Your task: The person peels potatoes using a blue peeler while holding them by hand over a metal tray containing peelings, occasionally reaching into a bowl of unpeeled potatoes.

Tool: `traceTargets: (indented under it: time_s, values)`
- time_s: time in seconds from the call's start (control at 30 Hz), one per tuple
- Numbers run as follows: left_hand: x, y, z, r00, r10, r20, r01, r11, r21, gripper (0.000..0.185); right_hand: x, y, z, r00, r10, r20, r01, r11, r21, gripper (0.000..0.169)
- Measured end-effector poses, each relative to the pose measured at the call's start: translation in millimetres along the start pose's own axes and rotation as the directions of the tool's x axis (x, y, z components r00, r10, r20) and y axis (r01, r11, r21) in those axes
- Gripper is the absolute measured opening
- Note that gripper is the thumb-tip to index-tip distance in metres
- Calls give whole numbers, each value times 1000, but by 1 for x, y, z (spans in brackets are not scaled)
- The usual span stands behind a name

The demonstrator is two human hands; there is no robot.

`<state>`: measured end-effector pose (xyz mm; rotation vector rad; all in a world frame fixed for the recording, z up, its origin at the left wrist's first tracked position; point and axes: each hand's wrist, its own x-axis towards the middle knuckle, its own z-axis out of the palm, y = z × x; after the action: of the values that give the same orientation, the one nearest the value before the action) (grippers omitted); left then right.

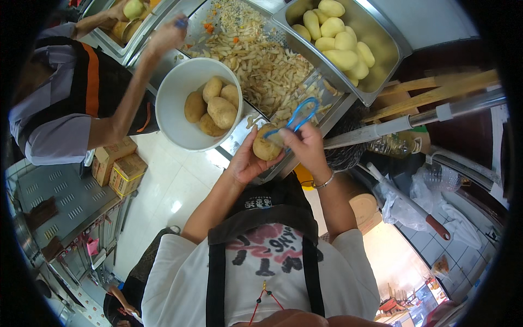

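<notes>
My left hand [245, 163] cups an unpeeled potato [266, 148] from the left and below. In my right hand [304, 145] is a blue-handled peeler [311, 105], its working end blurred against the top of the potato. Both hands are over the near edge of a metal sink [322, 126]. Heaps of potato peelings [261, 77] lie in it, with small orange scraps among them. To the left of my hands a white bucket [163, 110] holds several unpeeled potatoes [220, 111]. Several peeled potatoes [341, 45] fill part of a steel pan [386, 61] at the upper right.
At the left a co-worker's hand [171, 34] is raised near another metal tray [126, 57] of produce. Wooden poles and a metal pole [416, 118] reach in from the right. Cardboard boxes [126, 171] stand at left; another person [126, 302] is at lower left.
</notes>
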<state>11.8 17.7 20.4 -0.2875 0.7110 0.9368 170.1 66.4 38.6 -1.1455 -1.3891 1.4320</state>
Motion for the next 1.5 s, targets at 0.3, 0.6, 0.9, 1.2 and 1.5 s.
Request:
traceTargets:
  time_s: [0.3, 0.6, 0.9, 1.2, 1.5]
  values:
    - [-7, 0, -5, 994, -110, -21, 111, 992, 65, 57, 27, 36, -28, 949, 0, -317, -3, 1000, -10, 15]
    - [-4, -1, 0, 996, -25, -85, 38, 987, 153, 53, 8, 11, 1, 993, -104, -46, 87, 954, -286, 18]
    - [1, 0, -6, 997, -50, -51, 57, 989, 136, 51, 5, 5, -8, 986, -123, -114, 100, 977, -186, 17]
    - [-5, -1, 1, 998, -12, -64, 29, 961, 274, 56, 26, 15, -39, 944, -47, -328, -14, 983, -182, 16]
    - [-2, 0, -17, 976, 71, 205, -131, 948, 292, 62, 5, 16, 4, 984, 100, -147, -77, 985, 156, 13]
